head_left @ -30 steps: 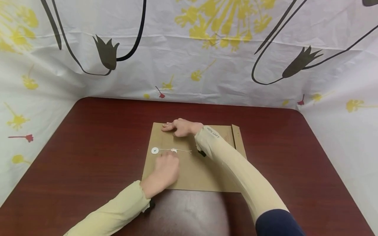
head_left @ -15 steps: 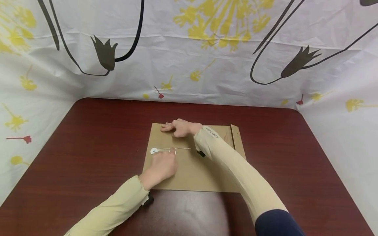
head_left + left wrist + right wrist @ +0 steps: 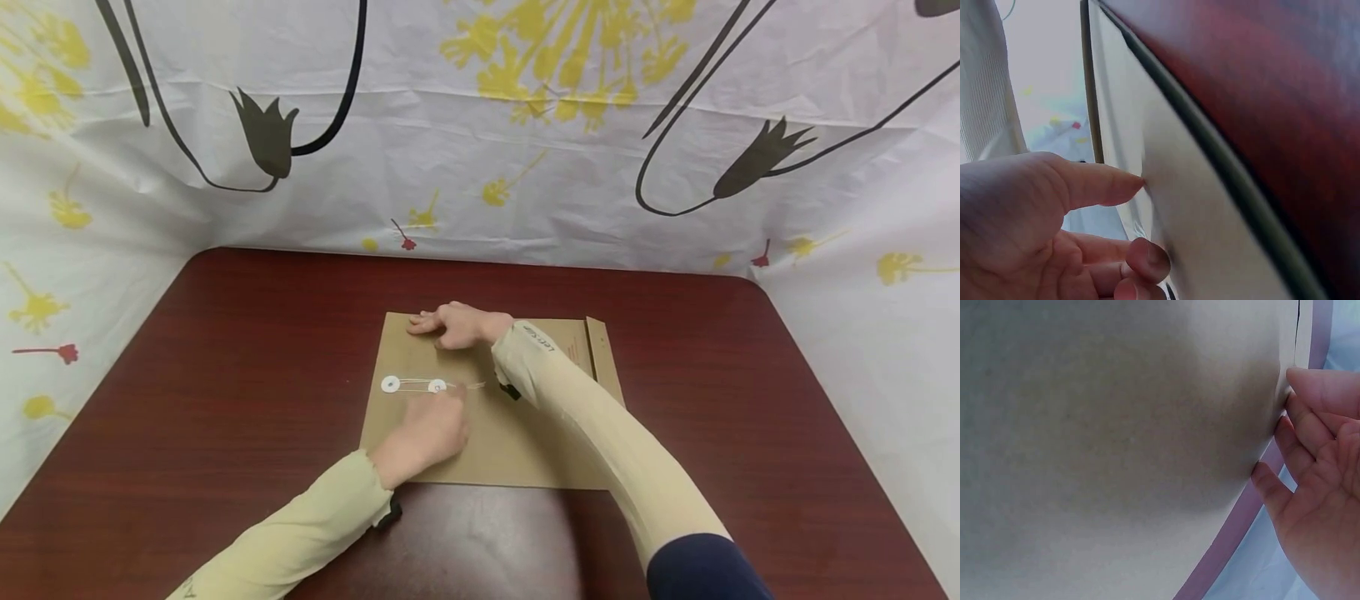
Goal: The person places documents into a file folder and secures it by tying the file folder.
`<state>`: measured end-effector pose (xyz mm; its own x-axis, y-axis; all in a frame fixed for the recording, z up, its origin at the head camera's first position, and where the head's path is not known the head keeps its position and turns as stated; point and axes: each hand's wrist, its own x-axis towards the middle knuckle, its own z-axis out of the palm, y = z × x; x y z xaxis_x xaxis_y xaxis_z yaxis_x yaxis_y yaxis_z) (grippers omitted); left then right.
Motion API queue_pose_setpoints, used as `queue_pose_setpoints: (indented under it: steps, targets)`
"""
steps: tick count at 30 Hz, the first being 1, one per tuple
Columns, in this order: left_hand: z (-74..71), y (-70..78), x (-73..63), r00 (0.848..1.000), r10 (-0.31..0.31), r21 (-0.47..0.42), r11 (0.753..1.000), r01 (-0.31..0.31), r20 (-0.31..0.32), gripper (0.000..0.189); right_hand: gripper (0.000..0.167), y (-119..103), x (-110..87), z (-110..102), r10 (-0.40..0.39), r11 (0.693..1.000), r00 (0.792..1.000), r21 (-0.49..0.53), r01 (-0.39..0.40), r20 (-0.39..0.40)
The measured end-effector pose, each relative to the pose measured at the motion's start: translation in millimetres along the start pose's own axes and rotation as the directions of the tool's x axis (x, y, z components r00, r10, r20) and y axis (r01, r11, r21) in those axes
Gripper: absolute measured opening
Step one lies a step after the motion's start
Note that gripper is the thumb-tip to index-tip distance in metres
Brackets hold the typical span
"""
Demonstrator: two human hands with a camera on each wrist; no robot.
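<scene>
A brown kraft string-tie envelope (image 3: 517, 425) lies flat on the table. Two white paper discs, a left disc (image 3: 390, 384) and a right disc (image 3: 437, 386), sit on it, with thin string (image 3: 414, 381) running between them. My left hand (image 3: 429, 427) is just below and right of the right disc, its fingers curled at the string, whose loose end shows past the fingertips. In the left wrist view the thumb (image 3: 1110, 182) reaches the envelope; the grip itself is partly hidden. My right hand (image 3: 462, 325) rests on the envelope's far part, fingers spread and fingertips (image 3: 1264, 475) against it.
The dark red table (image 3: 262, 358) surrounds the envelope. A folded strip (image 3: 604, 354) stands slightly raised along the envelope's right side. Behind and at both sides hangs a white patterned curtain (image 3: 420, 125). My right sleeve (image 3: 600, 417) crosses over the envelope's right half.
My left hand shifted slightly left, hiding the right disc, then came back right and uncovered it. The string's loose end swung up and back. The right hand stays in place.
</scene>
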<state>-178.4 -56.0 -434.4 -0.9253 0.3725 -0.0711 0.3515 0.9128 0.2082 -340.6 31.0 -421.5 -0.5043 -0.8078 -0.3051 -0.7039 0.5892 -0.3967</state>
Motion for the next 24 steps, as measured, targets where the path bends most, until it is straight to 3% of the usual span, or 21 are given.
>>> queue_pose_setpoints:
  steps: [7,17,24]
  targets:
    - [1.1,4.1,-10.9,0.999,0.026,-0.008,1.000,-0.026,-0.030,0.044,0.055,-1,-0.9,1,0.018,1.000,1.000,0.023,-0.018,-0.020]
    - [1.2,-4.7,-25.0,0.996,0.067,-0.034,0.997,-0.069,-0.054,0.028,0.054,-1,0.5,2,0.037,0.999,0.999,0.025,-0.037,-0.014]
    - [-0.1,-10.7,-32.2,0.989,0.137,-0.039,0.990,-0.139,-0.049,0.019,0.055,-2,-0.2,1,0.032,0.999,0.999,0.020,-0.032,0.000]
